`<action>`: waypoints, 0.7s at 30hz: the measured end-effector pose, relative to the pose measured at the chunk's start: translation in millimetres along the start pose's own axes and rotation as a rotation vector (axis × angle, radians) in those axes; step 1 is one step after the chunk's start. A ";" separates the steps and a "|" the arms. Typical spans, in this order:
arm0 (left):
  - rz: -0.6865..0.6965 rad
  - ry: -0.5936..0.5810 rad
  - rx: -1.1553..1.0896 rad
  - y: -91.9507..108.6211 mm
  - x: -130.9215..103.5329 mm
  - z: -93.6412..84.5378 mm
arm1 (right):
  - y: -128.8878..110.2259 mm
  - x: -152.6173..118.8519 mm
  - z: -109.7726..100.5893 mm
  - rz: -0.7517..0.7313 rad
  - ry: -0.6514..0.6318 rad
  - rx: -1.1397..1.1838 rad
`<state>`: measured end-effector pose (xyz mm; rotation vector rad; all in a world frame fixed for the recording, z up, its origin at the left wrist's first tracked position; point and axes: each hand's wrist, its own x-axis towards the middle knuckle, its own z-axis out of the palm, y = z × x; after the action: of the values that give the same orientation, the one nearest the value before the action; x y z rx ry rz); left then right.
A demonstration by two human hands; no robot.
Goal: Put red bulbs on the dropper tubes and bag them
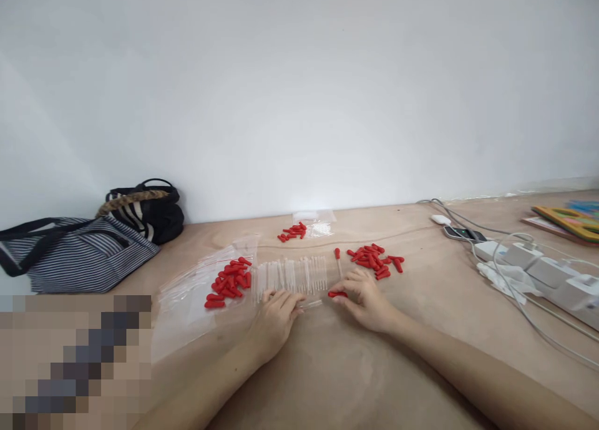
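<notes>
My left hand [276, 321] is closed, thumb and fingers together, at the near edge of a row of clear dropper tubes [290, 274]. A clear tube [312, 304] sticks out to the right from its fingertips. Between the thumb and fingers of my right hand [367, 300] is a red rubber bulb [336, 294]; part of it is hidden. Just beyond that hand lies one tube with a red bulb on its end [337, 254]. Loose red bulbs form one pile [372, 257] behind my right hand and another [230, 283] left of the tubes.
Clear plastic bags [187, 311] lie under the left pile. Farther back are more red bulbs [292, 231] and a clear packet [321, 225]. A striped bag [88, 252] and black bag [161, 215] stand left. Power adapters [552, 274] and cables [505, 280] occupy the right.
</notes>
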<state>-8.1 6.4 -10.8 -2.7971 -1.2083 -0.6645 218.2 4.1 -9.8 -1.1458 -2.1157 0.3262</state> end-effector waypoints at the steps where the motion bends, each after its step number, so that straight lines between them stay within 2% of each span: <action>1: 0.014 0.011 -0.013 -0.7 -1.2 0.1 | -3.4 0.9 4.1 0.001 -0.014 0.007; 6: 0.042 0.036 -0.065 -0.7 -1.7 -0.3 | -8.5 -2.7 14.8 0.011 -0.067 0.044; 21: 0.110 0.060 -0.114 -6.0 -3.8 5.3 | -8.6 -4.3 13.8 -0.008 -0.128 0.133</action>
<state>-12.6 8.9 -18.0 -2.8868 -1.0300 -0.8270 204.9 -2.9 -17.3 -1.0642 -2.1726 0.5409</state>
